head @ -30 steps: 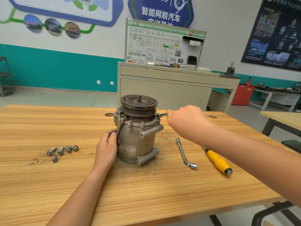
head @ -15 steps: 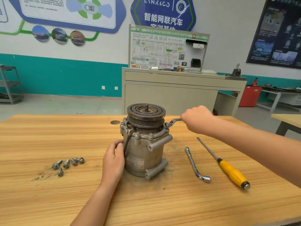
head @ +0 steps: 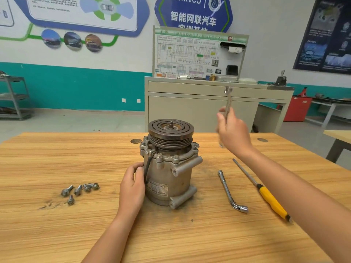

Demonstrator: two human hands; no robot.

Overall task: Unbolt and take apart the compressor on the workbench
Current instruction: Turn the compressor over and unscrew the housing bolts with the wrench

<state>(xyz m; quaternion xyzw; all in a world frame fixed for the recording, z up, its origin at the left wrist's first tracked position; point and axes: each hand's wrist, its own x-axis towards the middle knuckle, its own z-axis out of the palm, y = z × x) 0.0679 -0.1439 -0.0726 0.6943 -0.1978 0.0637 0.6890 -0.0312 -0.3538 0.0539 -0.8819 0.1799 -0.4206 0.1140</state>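
Compressor (head: 169, 173) stands upright near the middle of the wooden workbench (head: 57, 158), grooved pulley (head: 170, 128) on top with a short threaded shaft poking out of its centre. Bolt heads show around the flange just under the pulley. A black cable (head: 147, 169) runs down the left side of the housing; a label (head: 157, 188) sits low on the front. Left hand (head: 133, 188) grips the housing on its left side, fingers curled round the body, thumb beside the cable. Right hand (head: 234, 132) is up in the air to the right of the pulley, apart from the compressor, fingers closed round the shank of a flat wrench (head: 228, 99); the wrench stands nearly upright, open end at the top. Hand and wrench are slightly blurred. Left of the compressor, well apart from it, five loose bolts (head: 79, 189) lie in a small cluster on the wood. To the right lie an L-shaped socket wrench (head: 230, 190) and, beyond it, a screwdriver (head: 269, 200) with a yellow handle, partly under the right forearm. Dark grit marks the wood around the compressor's base.
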